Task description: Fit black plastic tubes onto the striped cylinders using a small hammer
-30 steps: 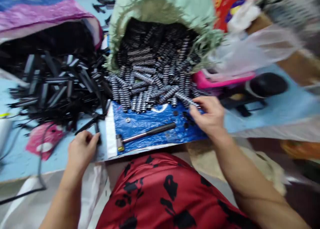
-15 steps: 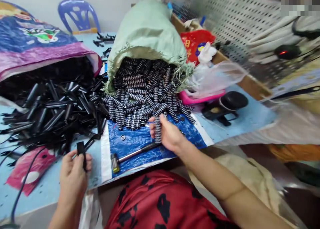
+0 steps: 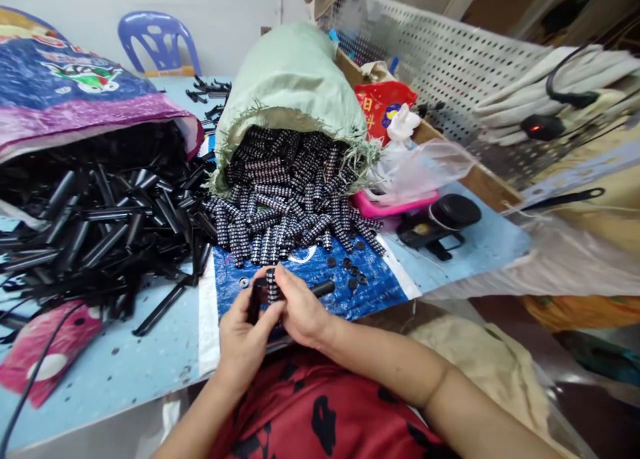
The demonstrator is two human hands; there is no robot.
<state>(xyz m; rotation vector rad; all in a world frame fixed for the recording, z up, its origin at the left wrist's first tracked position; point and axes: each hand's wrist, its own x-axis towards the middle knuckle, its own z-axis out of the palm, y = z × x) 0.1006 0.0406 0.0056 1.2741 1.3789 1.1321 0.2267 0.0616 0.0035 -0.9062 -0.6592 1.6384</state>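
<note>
My left hand point(image 3: 243, 335) and my right hand point(image 3: 306, 311) are together over the front of the blue sheet point(image 3: 300, 262). The left fingers are closed around a dark black plastic piece point(image 3: 257, 295), partly hidden. My right hand grips a short black roller-like piece with white dotted rows point(image 3: 273, 284), upright against the black piece. Whether the two are joined I cannot tell. Just behind my hands lies a pile of similar dotted pieces point(image 3: 270, 239), spilling from a pale green woven sack point(image 3: 295, 65). A hammer's dark handle point(image 3: 323, 289) shows beside my right hand; its head is hidden.
Long black plastic pieces point(image 3: 105, 239) spill from a blue and purple bag point(image 3: 100, 112) on the left. Small black discs point(image 3: 353, 271) lie on the sheet. A pink pouch point(image 3: 50, 352) lies front left. A black lidded object point(image 3: 455, 212) and pink tray point(image 3: 395, 205) stand right.
My hands were apart, the left with the black piece and the right with the dotted piece. They have come together in front of me, bringing both pieces together over the hammer.
</note>
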